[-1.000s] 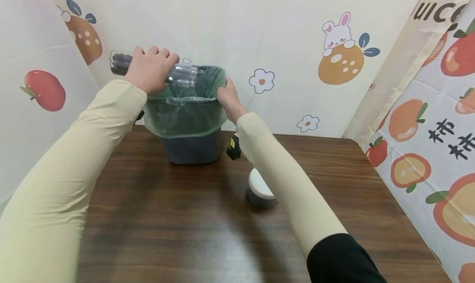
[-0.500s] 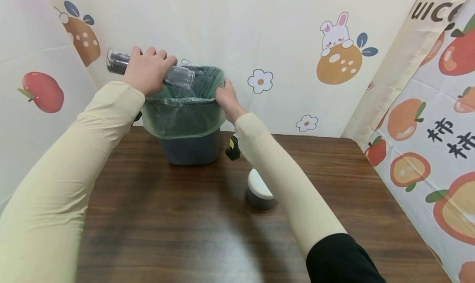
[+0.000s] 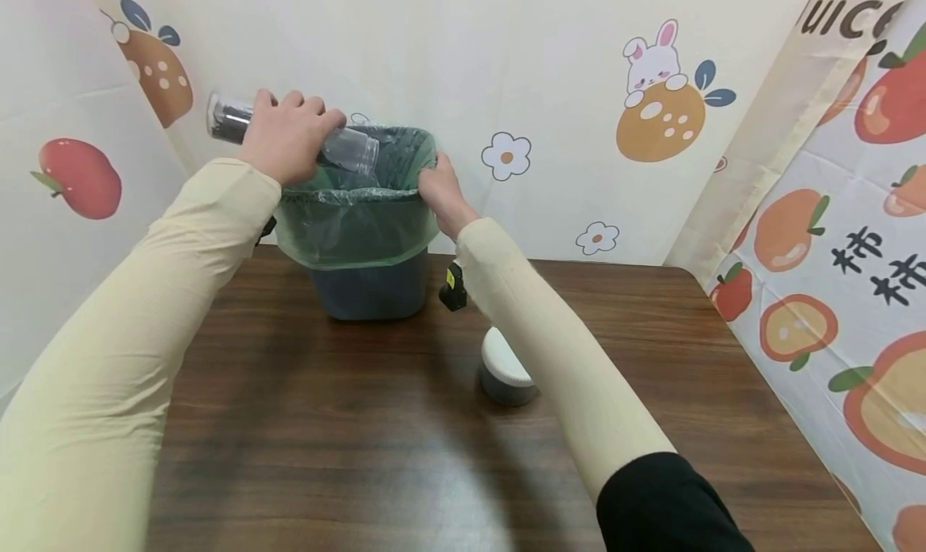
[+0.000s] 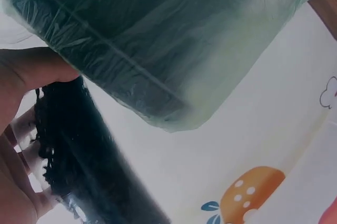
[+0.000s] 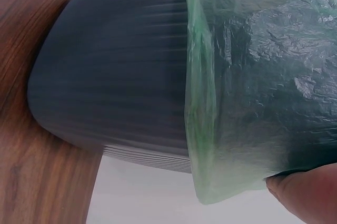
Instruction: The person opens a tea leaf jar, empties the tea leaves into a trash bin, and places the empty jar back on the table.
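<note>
My left hand (image 3: 289, 138) grips a clear jar (image 3: 350, 150), tilted with its mouth over the bin's opening. Dark stuff (image 4: 89, 155) shows inside the jar toward its base in the left wrist view. The dark grey trash bin (image 3: 372, 287) stands upright at the back of the table, lined with a thin green bag (image 3: 354, 231) folded over its rim. At the bin's right side my right hand (image 3: 444, 194) holds the rim and bag, the thumb (image 5: 303, 190) outside in the right wrist view; its other fingers are hidden there.
A white screw lid (image 3: 502, 355) tops a small grey-sided container on the brown wooden table (image 3: 325, 439), partly behind the right sleeve (image 3: 557, 327). Fruit-printed cloth (image 3: 564, 78) hangs close behind the bin and along both sides.
The whole head view shifts slightly. The left hand keeps the jar tilted over the bin, and the right hand stays on the rim.
</note>
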A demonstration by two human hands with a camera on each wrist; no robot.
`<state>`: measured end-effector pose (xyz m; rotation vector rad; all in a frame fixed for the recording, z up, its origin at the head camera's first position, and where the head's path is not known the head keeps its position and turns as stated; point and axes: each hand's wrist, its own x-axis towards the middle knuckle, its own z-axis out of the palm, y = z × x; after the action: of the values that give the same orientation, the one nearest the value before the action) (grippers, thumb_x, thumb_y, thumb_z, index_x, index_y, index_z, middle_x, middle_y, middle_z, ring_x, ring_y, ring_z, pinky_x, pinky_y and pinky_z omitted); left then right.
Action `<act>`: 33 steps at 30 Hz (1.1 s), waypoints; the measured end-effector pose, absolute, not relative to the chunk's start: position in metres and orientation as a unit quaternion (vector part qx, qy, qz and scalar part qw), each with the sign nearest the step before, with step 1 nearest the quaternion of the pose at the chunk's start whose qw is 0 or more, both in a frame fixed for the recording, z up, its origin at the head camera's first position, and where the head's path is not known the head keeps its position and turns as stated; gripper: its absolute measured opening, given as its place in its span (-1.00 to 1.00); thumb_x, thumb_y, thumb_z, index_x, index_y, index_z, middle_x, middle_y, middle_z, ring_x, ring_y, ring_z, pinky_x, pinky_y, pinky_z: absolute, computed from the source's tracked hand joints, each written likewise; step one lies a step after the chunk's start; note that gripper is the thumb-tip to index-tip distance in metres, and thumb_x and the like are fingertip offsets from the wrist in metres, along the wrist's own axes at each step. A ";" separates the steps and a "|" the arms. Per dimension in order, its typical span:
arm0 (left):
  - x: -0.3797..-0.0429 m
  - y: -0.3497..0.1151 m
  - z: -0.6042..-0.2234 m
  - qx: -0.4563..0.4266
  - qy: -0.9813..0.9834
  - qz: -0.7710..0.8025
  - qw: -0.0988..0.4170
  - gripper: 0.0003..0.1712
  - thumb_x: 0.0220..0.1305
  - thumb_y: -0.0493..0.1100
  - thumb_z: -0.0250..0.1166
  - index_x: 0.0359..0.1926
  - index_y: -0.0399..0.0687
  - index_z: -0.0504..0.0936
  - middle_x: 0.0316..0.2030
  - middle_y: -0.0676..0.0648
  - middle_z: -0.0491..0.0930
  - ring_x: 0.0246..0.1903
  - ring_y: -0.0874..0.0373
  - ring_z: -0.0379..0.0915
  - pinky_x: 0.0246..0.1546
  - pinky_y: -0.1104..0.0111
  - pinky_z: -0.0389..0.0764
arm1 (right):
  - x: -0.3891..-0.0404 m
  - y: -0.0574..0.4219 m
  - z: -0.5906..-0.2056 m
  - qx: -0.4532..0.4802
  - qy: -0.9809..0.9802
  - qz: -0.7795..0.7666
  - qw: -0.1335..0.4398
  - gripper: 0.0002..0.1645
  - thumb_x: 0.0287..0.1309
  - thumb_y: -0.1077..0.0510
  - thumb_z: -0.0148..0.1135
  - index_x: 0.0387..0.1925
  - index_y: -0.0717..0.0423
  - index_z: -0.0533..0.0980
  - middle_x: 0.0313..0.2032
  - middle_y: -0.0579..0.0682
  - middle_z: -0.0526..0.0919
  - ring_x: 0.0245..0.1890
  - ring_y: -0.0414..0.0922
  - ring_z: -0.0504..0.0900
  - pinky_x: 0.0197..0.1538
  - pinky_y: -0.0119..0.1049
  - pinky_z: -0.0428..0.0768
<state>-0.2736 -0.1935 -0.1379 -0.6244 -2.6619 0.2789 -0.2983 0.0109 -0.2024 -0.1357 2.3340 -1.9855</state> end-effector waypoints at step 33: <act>-0.274 -0.195 -0.132 -0.191 -0.971 0.065 0.125 -0.29 -0.04 -0.35 0.37 0.21 -0.17 0.38 0.03 -0.38 0.39 0.01 -0.35 0.23 -0.03 -0.29 0.12 | -0.298 0.011 -0.204 -0.051 0.758 -0.650 0.036 -0.39 0.36 0.29 -0.22 0.42 0.08 0.04 0.27 0.01 0.26 0.21 -0.18 0.26 0.26 -0.31 0.24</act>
<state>-0.2738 -0.1948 -0.1323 -0.5577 -2.8311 0.1887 -0.2980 0.0108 -0.2037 -0.1574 2.3276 -1.9956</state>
